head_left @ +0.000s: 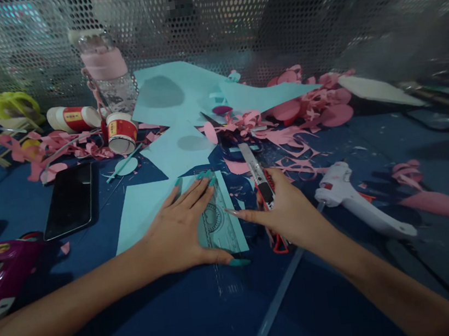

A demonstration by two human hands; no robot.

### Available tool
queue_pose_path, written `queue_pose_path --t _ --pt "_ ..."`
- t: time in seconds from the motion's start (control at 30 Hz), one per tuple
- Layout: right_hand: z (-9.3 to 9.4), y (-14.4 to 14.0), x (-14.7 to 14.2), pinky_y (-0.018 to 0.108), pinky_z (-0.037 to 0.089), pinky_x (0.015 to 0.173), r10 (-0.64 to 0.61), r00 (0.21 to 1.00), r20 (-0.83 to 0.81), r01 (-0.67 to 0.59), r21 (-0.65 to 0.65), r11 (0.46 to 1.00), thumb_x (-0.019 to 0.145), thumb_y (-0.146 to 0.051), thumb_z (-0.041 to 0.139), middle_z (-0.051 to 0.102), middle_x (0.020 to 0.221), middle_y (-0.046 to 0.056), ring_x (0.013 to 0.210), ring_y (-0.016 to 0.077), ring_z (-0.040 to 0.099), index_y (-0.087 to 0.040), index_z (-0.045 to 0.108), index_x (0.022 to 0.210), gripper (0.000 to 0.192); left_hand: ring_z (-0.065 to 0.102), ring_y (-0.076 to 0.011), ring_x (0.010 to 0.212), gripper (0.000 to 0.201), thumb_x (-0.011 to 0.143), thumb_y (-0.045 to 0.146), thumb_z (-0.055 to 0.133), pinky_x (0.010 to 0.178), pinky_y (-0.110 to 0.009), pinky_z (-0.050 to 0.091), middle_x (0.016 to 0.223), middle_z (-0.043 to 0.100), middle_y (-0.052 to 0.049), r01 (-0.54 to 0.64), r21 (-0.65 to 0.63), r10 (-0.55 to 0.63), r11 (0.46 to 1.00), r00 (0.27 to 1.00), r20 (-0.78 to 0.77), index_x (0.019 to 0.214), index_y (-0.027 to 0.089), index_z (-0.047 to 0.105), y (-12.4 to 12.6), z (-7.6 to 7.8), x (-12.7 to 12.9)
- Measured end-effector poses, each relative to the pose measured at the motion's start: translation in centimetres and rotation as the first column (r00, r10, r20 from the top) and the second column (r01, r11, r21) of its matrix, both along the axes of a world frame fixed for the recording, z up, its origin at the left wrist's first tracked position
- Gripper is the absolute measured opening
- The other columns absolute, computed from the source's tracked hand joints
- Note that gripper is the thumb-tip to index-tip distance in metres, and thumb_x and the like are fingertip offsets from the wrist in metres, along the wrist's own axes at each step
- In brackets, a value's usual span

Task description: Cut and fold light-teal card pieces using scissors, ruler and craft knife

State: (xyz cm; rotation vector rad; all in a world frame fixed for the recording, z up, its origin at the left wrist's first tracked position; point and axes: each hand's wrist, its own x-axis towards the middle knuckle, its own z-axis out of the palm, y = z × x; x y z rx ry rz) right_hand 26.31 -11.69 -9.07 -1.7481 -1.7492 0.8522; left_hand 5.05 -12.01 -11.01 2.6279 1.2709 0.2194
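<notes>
My left hand (178, 226) lies flat with its fingers stretched out, pressing a clear plastic ruler (226, 220) onto a light blue sheet of paper (140, 204). The ruler has a round protractor pattern in its middle and reaches past the sheet's near edge. Just right of the sheet, my right hand (288, 212) is wrapped round a utility knife (259, 174) with a red and black body. The wide metal end of the knife points away from me. My right thumb extends toward the ruler's edge. Below the right hand, red handles show, partly hidden.
Cut light blue paper (180, 146) and pink scraps (285, 127) spread across the back. A white glue gun (357, 200) lies right, near a clear strip (278, 298). At left are a black phone (69, 202), paper cups (121, 132), a bottle (106, 73) and a purple toy car (8, 271).
</notes>
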Motion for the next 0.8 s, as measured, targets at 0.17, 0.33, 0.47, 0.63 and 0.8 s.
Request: queue_pose_path --t 0.17,0.33,0.47,0.63,0.8 --pt "0.06 0.0 -0.01 0.031 0.044 0.041 -0.008 1.0 0.007 0.008 -0.004 1.0 0.057 -0.05 0.074 0.053 0.064 -0.002 0.051 0.0184 0.056 -0.022 0.039 0.106 0.066 0.016 -0.0305 0.137 0.112 0.059 0.086 0.034 0.112 -0.049 0.007 0.15 0.013 -0.01 0.005 -0.017 -0.005 1.0 1.0 -0.001 0.144 0.017 0.012 0.06 0.16 -0.03" --pt "0.03 0.01 -0.07 0.03 0.044 0.041 -0.012 1.0 -0.004 0.012 -0.009 1.0 0.058 -0.046 0.074 0.053 0.064 -0.002 0.048 0.0166 0.055 -0.022 0.039 0.103 0.061 0.016 -0.0311 0.137 0.113 0.058 0.087 0.033 0.112 -0.049 0.006 0.15 0.014 -0.01 -0.004 -0.025 0.003 1.0 1.0 -0.004 0.144 0.017 0.013 0.07 0.19 -0.02" --pt "-0.04 0.01 -0.08 0.028 0.044 0.041 0.0 1.0 0.012 -0.001 0.033 0.999 0.061 -0.044 0.073 0.051 0.063 -0.004 0.048 0.0145 0.053 -0.022 0.04 0.099 0.055 0.015 -0.0317 0.137 0.112 0.059 0.086 0.033 0.112 -0.049 0.006 0.15 0.014 -0.01 -0.004 -0.019 0.004 1.0 1.0 -0.002 0.144 0.017 0.012 0.0 0.25 0.0" --pt "0.12 -0.06 -0.12 0.026 0.043 0.041 -0.014 0.999 0.042 0.013 0.019 1.0 0.06 -0.043 0.073 0.05 0.061 -0.006 0.045 0.012 0.051 -0.021 0.04 0.095 0.053 0.016 -0.0307 0.137 0.113 0.057 0.087 0.034 0.112 -0.048 0.006 0.15 0.014 -0.01 -0.008 -0.036 0.007 0.999 1.0 -0.003 0.144 0.017 0.015 0.04 0.45 0.01" --pt "0.27 -0.04 -0.19 0.027 0.044 0.041 -0.02 0.998 0.052 0.02 0.0 1.0 0.06 -0.045 0.073 0.05 0.062 -0.005 0.046 0.0128 0.052 -0.021 0.039 0.093 0.052 0.016 -0.0309 0.137 0.114 0.057 0.087 0.034 0.112 -0.049 0.008 0.15 0.014 -0.009 -0.005 -0.038 0.005 0.999 1.0 -0.006 0.144 0.017 0.014 0.13 0.36 -0.07"
